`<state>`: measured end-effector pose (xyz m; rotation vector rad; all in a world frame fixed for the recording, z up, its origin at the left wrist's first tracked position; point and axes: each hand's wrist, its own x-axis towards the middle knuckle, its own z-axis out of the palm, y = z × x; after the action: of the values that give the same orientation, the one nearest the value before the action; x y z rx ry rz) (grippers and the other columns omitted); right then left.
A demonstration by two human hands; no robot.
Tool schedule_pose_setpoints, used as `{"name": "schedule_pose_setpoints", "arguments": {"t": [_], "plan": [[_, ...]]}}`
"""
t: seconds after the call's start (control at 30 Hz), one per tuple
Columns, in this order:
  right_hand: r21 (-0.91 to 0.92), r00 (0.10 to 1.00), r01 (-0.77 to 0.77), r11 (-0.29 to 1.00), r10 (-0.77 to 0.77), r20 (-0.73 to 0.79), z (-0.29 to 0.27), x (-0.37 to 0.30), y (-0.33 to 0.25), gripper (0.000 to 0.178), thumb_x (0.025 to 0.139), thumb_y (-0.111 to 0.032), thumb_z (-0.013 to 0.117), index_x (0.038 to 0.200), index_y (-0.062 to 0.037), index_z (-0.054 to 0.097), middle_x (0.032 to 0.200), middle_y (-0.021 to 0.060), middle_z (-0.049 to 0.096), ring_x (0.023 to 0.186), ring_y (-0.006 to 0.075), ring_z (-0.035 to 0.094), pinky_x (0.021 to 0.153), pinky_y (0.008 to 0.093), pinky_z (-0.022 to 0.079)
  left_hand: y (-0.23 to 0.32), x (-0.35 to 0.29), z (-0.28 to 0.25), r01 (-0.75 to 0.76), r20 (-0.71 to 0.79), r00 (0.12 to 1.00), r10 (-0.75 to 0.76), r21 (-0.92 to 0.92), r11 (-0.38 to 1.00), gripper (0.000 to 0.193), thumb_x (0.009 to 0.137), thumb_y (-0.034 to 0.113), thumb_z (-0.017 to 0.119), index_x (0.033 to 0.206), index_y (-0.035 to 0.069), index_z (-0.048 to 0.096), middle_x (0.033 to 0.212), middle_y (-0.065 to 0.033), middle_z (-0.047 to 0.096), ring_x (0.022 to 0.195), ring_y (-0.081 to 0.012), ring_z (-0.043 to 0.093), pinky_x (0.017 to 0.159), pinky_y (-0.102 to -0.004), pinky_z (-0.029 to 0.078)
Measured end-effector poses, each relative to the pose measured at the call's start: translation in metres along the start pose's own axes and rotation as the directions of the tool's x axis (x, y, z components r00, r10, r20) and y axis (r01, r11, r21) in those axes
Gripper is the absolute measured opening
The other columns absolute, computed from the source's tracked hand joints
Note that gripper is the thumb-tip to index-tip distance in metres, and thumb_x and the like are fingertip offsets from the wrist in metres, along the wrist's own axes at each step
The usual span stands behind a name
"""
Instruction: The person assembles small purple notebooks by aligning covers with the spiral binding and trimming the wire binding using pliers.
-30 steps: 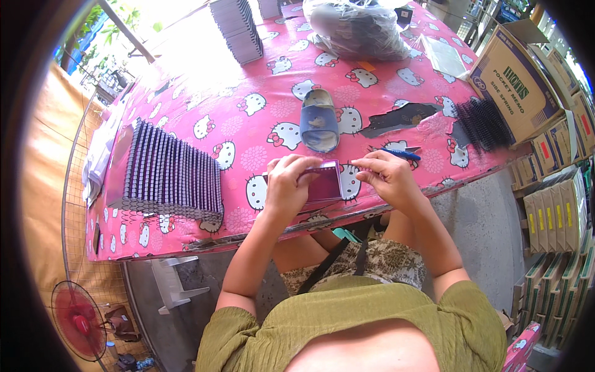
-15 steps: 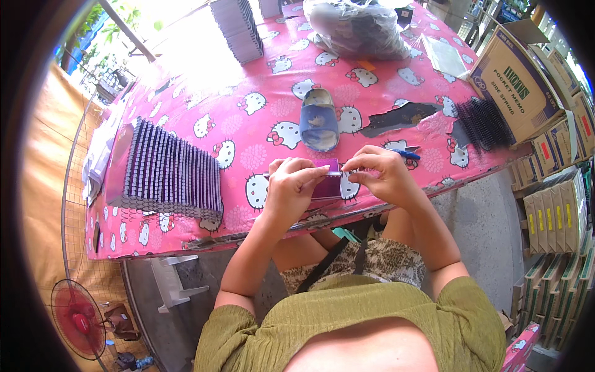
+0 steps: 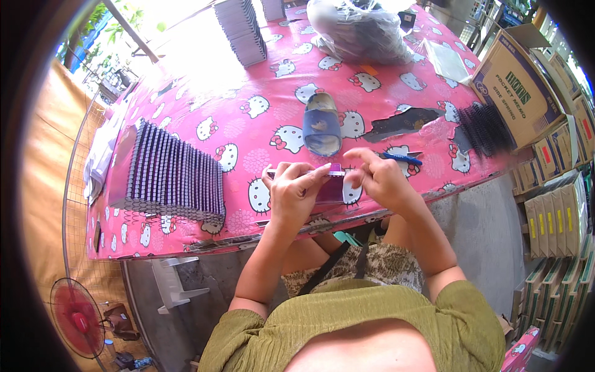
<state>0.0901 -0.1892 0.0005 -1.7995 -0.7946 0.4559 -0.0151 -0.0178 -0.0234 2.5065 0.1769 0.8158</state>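
Observation:
My left hand point(image 3: 291, 189) is closed around a small purple notebook point(image 3: 329, 193) at the table's near edge, pinching its top edge between thumb and fingers. The hand hides much of the notebook's left part. My right hand point(image 3: 381, 178) is just off the notebook's right end, with the index finger and thumb apart and nothing visible between them. Beyond the hands lies a blue and white slide sandal point(image 3: 321, 131). A blue pen-like tool point(image 3: 403, 159) rests past my right hand.
Spiral-bound notebooks form a stack point(image 3: 170, 173) at left; another stack point(image 3: 240, 34) stands farther back. Black binding coils point(image 3: 486, 127) lie at right by a cardboard box point(image 3: 517, 87). A filled plastic bag point(image 3: 362, 31) sits at the back. The pink tablecloth point(image 3: 254, 139) has torn patches.
My right hand has drawn away slightly from the notebook's right end, and its fingers have spread. The left hand keeps its hold on the notebook.

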Motion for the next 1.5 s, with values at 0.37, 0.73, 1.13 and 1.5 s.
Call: {"name": "schedule_pose_setpoints", "arguments": {"t": [0.37,0.73,1.13,1.5], "plan": [[-0.477,0.941,0.201,0.855,-0.305,-0.149,0.033,-0.007,-0.012,0.011,0.08,-0.016,0.068,0.085,-0.0091,0.061,0.081,0.0098,0.058,0.074,0.0324,0.06,0.061,0.0406,0.048,-0.003,-0.006,-0.006,0.002,-0.056,0.998,-0.002,-0.012,1.0,0.015,0.071,0.022,0.075,0.085,0.017,0.071,0.082,0.0024,0.067,0.083,-0.017,0.059,0.096,-0.047,0.024],[-0.452,0.925,0.28,0.847,-0.363,-0.108,0.027,-0.006,-0.017,0.014,0.082,-0.017,0.065,0.089,-0.006,0.06,0.086,0.01,0.057,0.083,0.0303,0.06,0.065,0.0418,0.048,0.005,-0.004,-0.004,0.013,-0.079,0.997,-0.016,-0.044,0.999,0.014,0.07,0.018,0.076,0.083,0.016,0.073,0.08,0.0016,0.067,0.081,-0.015,0.059,0.095,-0.046,0.027],[-0.329,0.941,0.329,0.885,-0.28,0.188,0.004,0.026,-0.002,0.016,0.081,-0.011,0.063,0.094,-0.0005,0.061,0.091,0.0167,0.059,0.089,0.0354,0.057,0.076,0.0408,0.048,-0.002,-0.013,-0.006,-0.103,-0.13,0.987,0.093,-0.076,0.992,0.017,0.068,0.018,0.078,0.084,0.017,0.073,0.08,0.0036,0.068,0.078,-0.013,0.059,0.091,-0.0398,0.029],[-0.806,0.981,0.192,0.56,-0.138,0.137,-0.02,0.133,0.057,0.044,0.073,-0.036,0.073,0.097,-0.0032,0.058,0.104,0.0165,0.059,0.099,0.0354,0.057,0.084,0.0436,0.046,-0.007,0.004,-0.007,-0.074,-0.123,0.991,0.061,-0.102,0.992,0.029,0.065,0.018,0.082,0.091,0.012,0.071,0.081,-0.0011,0.067,0.082,-0.0191,0.06,0.089,-0.0378,0.034]]}}
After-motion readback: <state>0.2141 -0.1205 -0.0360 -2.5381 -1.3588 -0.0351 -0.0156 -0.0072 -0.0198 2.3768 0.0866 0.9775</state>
